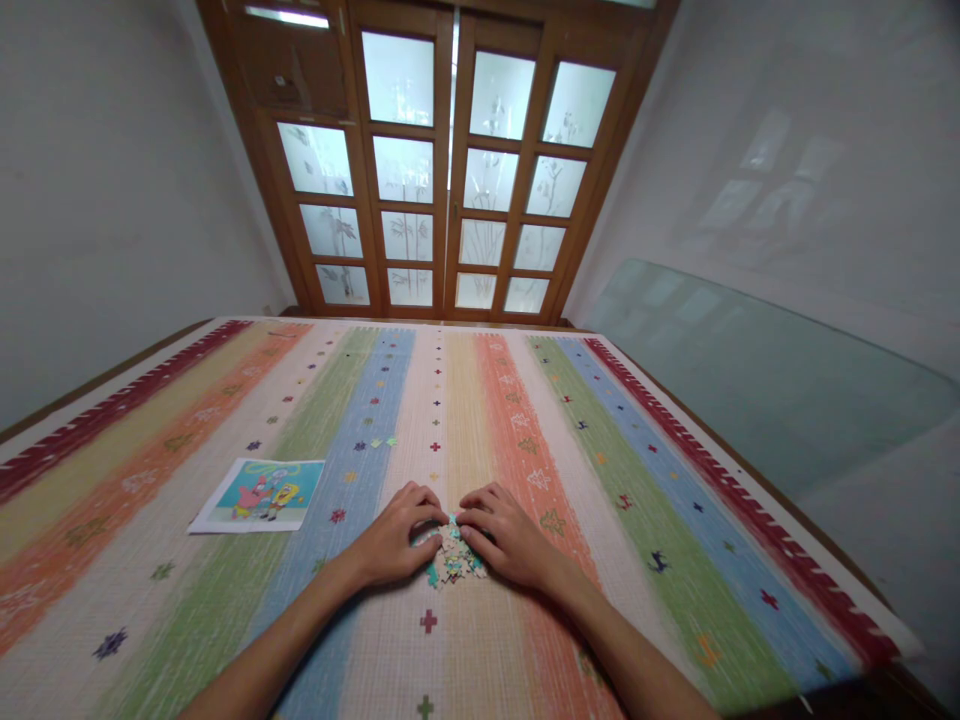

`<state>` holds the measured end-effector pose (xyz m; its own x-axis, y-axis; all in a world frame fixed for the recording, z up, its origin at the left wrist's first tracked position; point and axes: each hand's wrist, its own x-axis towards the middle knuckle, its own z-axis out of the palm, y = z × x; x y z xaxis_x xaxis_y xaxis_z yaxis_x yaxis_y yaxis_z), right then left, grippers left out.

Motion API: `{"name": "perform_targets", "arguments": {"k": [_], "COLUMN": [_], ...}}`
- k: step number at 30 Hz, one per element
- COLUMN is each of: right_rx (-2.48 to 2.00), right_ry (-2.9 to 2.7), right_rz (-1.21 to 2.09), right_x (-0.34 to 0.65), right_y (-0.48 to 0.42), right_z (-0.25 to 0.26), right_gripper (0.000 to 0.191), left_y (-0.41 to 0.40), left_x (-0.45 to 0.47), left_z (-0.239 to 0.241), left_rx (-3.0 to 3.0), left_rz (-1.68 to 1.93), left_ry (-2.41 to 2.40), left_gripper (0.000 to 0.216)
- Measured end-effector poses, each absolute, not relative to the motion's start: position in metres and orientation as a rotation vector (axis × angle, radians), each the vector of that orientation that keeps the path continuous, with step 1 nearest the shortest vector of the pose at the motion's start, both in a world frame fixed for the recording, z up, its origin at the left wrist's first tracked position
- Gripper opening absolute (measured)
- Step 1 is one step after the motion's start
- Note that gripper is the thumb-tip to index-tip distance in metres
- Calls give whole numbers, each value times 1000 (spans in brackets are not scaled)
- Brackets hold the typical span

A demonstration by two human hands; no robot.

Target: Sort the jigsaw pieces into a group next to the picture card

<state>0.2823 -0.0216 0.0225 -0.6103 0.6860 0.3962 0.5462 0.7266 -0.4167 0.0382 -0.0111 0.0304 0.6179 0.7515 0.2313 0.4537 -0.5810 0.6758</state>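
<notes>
We flank the pieces with left hand and right hand half-curled, seemingly containing them, any pinch impossible to tell, the picture left of our grip, perhaps for viewing.

Both hands at a heap of puzzle pieces

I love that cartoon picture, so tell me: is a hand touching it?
No, the cartoon picture lies on the striped cloth, apart from the left hand and the right hand, which are at the puzzle pieces.
</notes>
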Motion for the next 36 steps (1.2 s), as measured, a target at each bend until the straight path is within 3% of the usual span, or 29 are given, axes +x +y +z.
{"name": "perform_targets", "arguments": {"k": [10,25,36], "right_rx": [-918,-924,-943], "right_ry": [-2370,-2378,-2414], "right_rz": [343,332,337], "right_x": [283,282,282], "right_y": [-21,-22,-22], "right_z": [21,24,22], "right_gripper": [21,18,18], "left_y": [-11,4,43], "left_x": [41,33,-39], "left_z": [34,27,29], "left_rx": [2105,1778,2027], "left_rz": [681,781,1100], "left_ry": [964,1054,1824], "left_gripper": [8,29,25]}}
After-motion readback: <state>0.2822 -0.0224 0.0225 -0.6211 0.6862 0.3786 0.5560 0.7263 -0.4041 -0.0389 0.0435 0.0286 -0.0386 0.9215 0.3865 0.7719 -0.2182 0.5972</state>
